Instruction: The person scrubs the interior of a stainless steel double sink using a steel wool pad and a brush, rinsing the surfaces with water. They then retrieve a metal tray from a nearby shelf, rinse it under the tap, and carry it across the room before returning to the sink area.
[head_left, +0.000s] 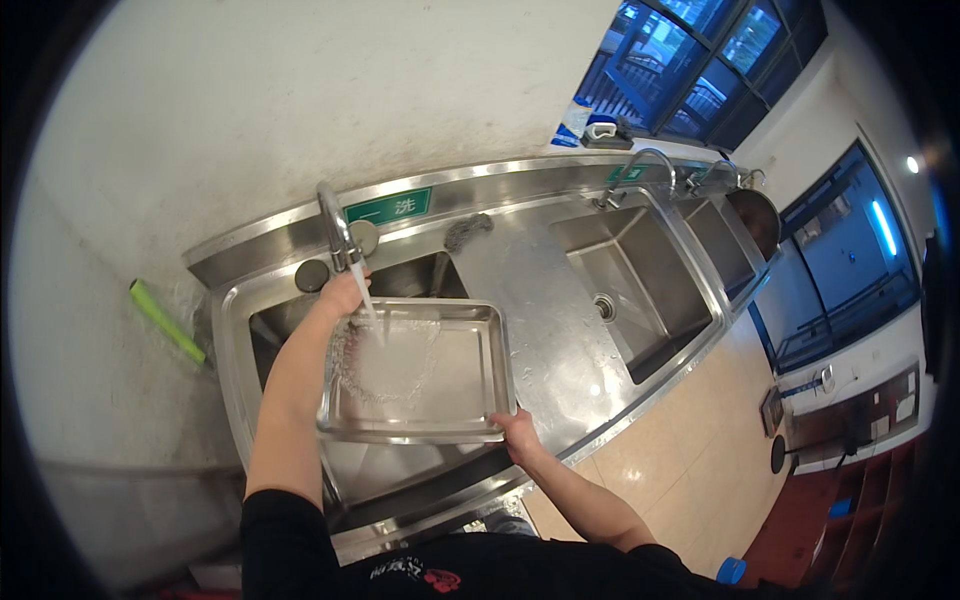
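Observation:
A rectangular stainless steel tray (450, 367) lies over the left sink basin (360, 480), and water from the curved faucet (335, 225) runs into it and spreads over its bottom. My right hand (519, 435) grips the tray's near right corner, thumb over the rim. My left hand (345, 292) is at the faucet's outlet, beside the stream and by the tray's far left corner; its fingers are partly hidden, so whether it holds the faucet cannot be told.
A steel wool scrubber (468, 232) lies behind the tray, and a dark round lid (311, 276) sits left of the faucet. Further right are a second basin (637, 285) and a third (716, 244). A green tube (166, 322) stands against the left wall.

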